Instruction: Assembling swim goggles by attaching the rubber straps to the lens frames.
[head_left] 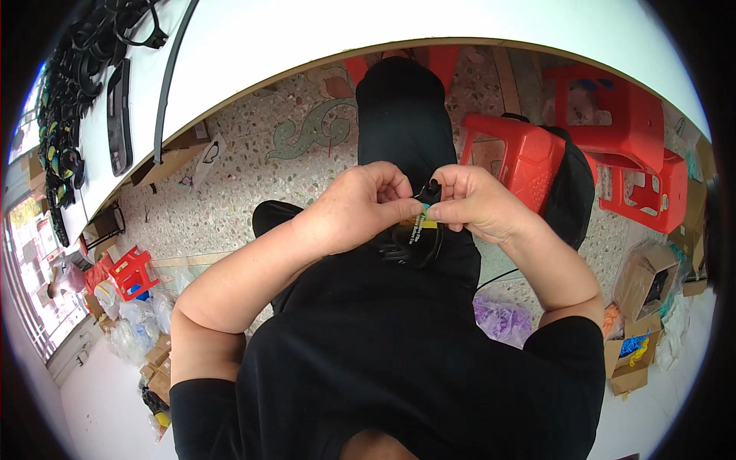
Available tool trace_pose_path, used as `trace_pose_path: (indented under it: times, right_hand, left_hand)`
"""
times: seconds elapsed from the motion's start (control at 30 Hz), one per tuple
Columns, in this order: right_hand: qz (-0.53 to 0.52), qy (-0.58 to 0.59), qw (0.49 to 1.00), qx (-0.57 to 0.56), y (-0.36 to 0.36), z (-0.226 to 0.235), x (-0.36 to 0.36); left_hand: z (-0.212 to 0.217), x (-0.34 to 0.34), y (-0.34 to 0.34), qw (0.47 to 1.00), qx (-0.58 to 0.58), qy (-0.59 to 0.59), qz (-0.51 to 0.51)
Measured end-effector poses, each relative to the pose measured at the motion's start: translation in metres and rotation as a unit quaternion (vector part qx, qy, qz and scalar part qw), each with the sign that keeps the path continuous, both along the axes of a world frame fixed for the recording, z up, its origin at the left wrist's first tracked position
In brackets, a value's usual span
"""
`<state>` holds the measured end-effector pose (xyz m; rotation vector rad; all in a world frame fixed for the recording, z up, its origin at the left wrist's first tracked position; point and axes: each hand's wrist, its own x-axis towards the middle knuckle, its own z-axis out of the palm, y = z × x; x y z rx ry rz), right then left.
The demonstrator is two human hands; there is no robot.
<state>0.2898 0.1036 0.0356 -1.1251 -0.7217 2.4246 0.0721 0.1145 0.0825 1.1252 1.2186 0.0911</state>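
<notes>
In the head view, a seated worker in black bends over a black tag (418, 234) with pale lettering and a yellow band, held above the lap on the near side of a white table (307, 27). The left hand (353, 207) and right hand (483, 203) meet at its upper end, thumb and finger of each pinched together on it, tips almost touching. A small black piece (435, 185) pokes up beside the right fingers; whether it belongs to the tag cannot be told, as the fingertips cover the join. A dark, glossy item lies under the tag, too lost against black clothing to make out.

The hold looks delicate. Should either pinch slacken, the small parts could slip to the lap or down to the speckled floor (238, 180), where they would be hard to spot; a hard tug from both sides could crease or tear the tag. A thin black cord (498, 277) to the right of the lap could snag a moving elbow. Red stools (529, 157) crowd the far right, and a purple plastic bag (502, 318) sits near right.
</notes>
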Motion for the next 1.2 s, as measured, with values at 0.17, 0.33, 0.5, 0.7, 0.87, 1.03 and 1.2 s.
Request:
trace_pose_path:
  times: [0.17, 0.33, 0.5, 0.7, 0.87, 1.03, 1.2]
  right_hand:
    - [-0.144, -0.154, 0.951, 0.225, -0.049, 0.011, -0.021]
    - [-0.238, -0.241, 0.863, 0.373, -0.086, -0.003, -0.045]
    - [-0.219, -0.228, 0.877, 0.361, -0.086, 0.006, -0.051]
    - [-0.191, -0.264, 0.873, 0.362, -0.087, 0.006, -0.053]
    - [-0.152, -0.253, 0.88, 0.371, -0.079, 0.002, -0.049]
    - [-0.072, -0.167, 0.928, 0.324, -0.045, 0.006, -0.04]
    - [0.143, -0.115, 0.925, 0.334, -0.012, 0.032, -0.06]
  left_hand:
    - [-0.008, 0.0, -0.019, 0.99, 0.134, 0.013, 0.039]
    - [-0.006, -0.009, -0.041, 0.978, 0.186, 0.003, 0.095]
    - [-0.02, -0.026, -0.057, 0.977, 0.046, -0.1, 0.181]
    - [-0.029, -0.013, -0.087, 0.951, 0.163, -0.073, 0.252]
    - [-0.03, -0.014, -0.092, 0.94, 0.195, -0.065, 0.271]
    - [-0.01, -0.025, -0.095, 0.907, 0.377, -0.065, 0.177]
    - [-0.004, -0.061, -0.094, 0.816, 0.573, 0.073, -0.009]
